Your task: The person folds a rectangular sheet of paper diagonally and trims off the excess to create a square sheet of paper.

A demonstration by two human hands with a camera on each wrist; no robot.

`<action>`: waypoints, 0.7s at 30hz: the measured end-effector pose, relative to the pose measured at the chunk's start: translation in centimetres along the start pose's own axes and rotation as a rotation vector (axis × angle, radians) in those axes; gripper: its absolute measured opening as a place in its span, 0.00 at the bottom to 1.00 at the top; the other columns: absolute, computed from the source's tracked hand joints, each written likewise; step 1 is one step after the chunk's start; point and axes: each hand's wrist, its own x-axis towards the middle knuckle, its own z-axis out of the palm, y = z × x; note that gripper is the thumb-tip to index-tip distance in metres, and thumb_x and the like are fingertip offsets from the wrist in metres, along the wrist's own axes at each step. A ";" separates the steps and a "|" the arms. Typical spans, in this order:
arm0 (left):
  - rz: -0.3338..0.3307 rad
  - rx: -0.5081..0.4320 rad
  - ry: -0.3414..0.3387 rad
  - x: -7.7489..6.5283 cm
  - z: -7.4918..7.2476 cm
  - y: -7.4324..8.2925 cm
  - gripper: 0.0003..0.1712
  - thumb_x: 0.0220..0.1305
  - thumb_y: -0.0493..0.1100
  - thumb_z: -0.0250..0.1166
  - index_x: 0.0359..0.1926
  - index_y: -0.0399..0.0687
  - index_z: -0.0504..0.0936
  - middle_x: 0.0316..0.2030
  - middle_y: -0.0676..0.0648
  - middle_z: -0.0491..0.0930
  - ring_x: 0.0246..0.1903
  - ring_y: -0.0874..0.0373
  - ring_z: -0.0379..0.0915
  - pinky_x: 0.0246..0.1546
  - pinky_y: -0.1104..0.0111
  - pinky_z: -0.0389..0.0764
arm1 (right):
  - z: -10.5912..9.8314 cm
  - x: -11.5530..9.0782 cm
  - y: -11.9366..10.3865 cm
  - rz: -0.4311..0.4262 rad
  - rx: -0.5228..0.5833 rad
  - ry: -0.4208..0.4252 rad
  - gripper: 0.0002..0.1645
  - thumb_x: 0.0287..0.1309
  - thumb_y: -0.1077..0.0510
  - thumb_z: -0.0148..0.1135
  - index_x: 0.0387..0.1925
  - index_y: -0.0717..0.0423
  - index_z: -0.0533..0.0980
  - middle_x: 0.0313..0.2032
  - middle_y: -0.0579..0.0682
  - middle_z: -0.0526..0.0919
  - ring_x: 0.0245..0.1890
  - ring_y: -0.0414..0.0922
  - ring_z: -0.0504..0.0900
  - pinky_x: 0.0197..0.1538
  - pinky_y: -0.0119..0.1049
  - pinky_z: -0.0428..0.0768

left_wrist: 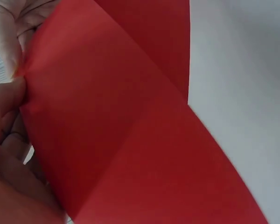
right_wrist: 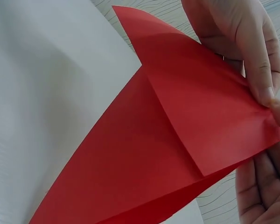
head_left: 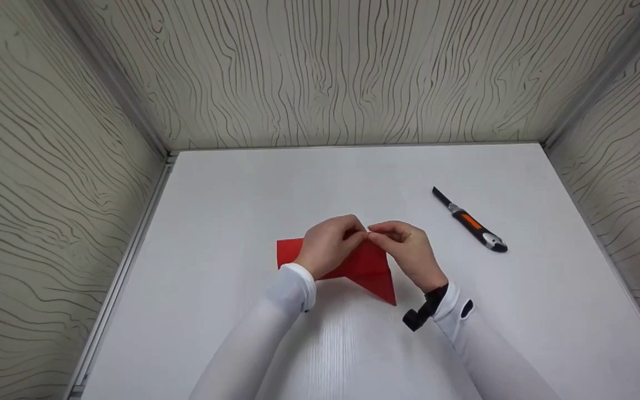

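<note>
A folded sheet of red paper (head_left: 369, 261) is held between both hands over the white table, a pointed flap hanging toward the person. My left hand (head_left: 331, 241) pinches its far edge between thumb and fingers, with a straight-cut end of the paper sticking out to the left. Right beside it, my right hand (head_left: 406, 247) pinches the same edge, the two sets of fingertips almost meeting. In the right wrist view the red paper (right_wrist: 196, 107) shows overlapping layers with a crease, and the left thumb presses on its edge.
A utility knife (head_left: 473, 225) with a black and orange handle lies to the right on the white table (head_left: 231, 194), blade out and pointing away to the left. Wood-patterned panels (head_left: 320, 72) stand at the back and sides.
</note>
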 end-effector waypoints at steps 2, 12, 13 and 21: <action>-0.006 -0.007 -0.004 0.0 0.0 0.0 0.04 0.70 0.51 0.68 0.44 0.63 0.85 0.34 0.65 0.81 0.34 0.66 0.77 0.42 0.71 0.81 | 0.0 0.0 0.0 0.003 -0.001 0.003 0.17 0.61 0.47 0.73 0.47 0.52 0.87 0.44 0.51 0.89 0.46 0.51 0.86 0.51 0.39 0.84; 0.016 0.042 -0.059 0.0 -0.2 -0.7 0.09 0.73 0.53 0.63 0.49 0.64 0.86 0.35 0.65 0.81 0.34 0.66 0.77 0.43 0.70 0.80 | -0.3 0.0 -0.1 0.069 -0.028 0.023 0.20 0.63 0.44 0.71 0.45 0.54 0.87 0.42 0.53 0.89 0.45 0.53 0.84 0.50 0.39 0.83; 0.017 0.050 -0.068 -0.1 -0.3 -0.8 0.09 0.74 0.54 0.62 0.49 0.64 0.86 0.34 0.65 0.81 0.33 0.66 0.76 0.43 0.70 0.80 | -0.4 0.0 -0.2 0.076 -0.026 0.026 0.20 0.63 0.44 0.71 0.46 0.55 0.87 0.42 0.53 0.89 0.45 0.53 0.84 0.50 0.39 0.83; 0.022 0.071 -0.076 -0.2 -0.7 -1.3 0.09 0.75 0.52 0.60 0.46 0.60 0.86 0.33 0.63 0.81 0.32 0.65 0.76 0.43 0.69 0.80 | -0.4 0.1 -0.2 0.089 0.025 0.036 0.19 0.63 0.45 0.72 0.48 0.54 0.87 0.43 0.54 0.88 0.46 0.54 0.83 0.50 0.41 0.82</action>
